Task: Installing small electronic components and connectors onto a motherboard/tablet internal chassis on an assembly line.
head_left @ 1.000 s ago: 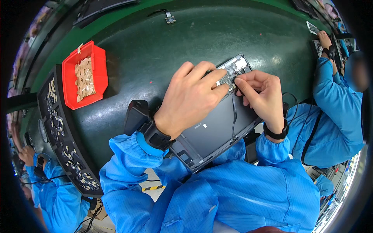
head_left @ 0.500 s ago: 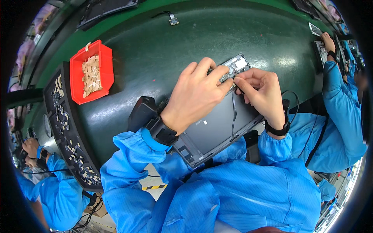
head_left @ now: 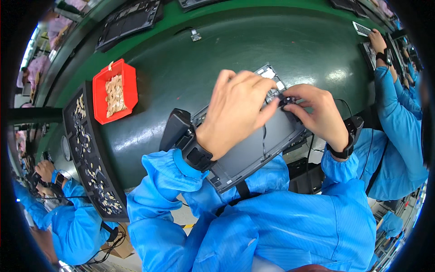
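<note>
Person is wearing a bright blue, dark-pinstriped smock with loose sleeves, a black strap with boxy black module just back of the left hand, and a second strap behind the gripping right hand.

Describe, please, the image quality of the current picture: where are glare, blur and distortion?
In the head view, white glare marks the green table below the red bin; in the head view, the left hand looks slightly blurred; the head view's fisheye lens bows the black tray and leaves the corners dark.
</note>
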A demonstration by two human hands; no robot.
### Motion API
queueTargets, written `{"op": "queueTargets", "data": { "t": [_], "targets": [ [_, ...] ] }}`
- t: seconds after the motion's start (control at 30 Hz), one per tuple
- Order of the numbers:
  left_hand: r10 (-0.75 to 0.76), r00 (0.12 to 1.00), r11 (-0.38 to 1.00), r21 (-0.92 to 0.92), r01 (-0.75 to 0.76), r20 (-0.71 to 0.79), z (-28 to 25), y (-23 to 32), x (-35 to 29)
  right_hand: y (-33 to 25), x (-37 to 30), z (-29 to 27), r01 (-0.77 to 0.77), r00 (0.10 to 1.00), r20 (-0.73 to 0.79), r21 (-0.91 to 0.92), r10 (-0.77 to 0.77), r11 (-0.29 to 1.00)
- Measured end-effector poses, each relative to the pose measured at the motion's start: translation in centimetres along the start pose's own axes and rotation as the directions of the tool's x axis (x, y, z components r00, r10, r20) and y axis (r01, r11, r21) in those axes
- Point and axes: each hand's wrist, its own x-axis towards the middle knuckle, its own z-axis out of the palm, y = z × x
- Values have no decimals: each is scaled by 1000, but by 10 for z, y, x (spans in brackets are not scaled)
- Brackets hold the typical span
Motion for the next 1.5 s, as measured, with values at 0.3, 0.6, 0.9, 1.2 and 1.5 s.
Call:
{"op": "queueTargets", "data": {
  "t": [0.3,0.6,0.9,1.2,1.5],
  "targets": [
    [-103,989,943,-306,129,102,32,3,5,31,-4,-2,233,957,-171,-31,-234,972],
    [116,991,976,-193,-102,62,31,7,10,73,-19,18,81,901,-433,114,-24,990],
    [109,992,970,-223,-92,64,32,7,16,72,-14,21,79,890,-455,82,-33,994],
    [99,995,964,-250,-92,18,35,6,13,69,-14,21,74,892,-449,49,-44,996],
    [52,998,984,-173,-46,29,36,7,12,68,-13,20,62,896,-442,44,-37,997]
  ]
}}
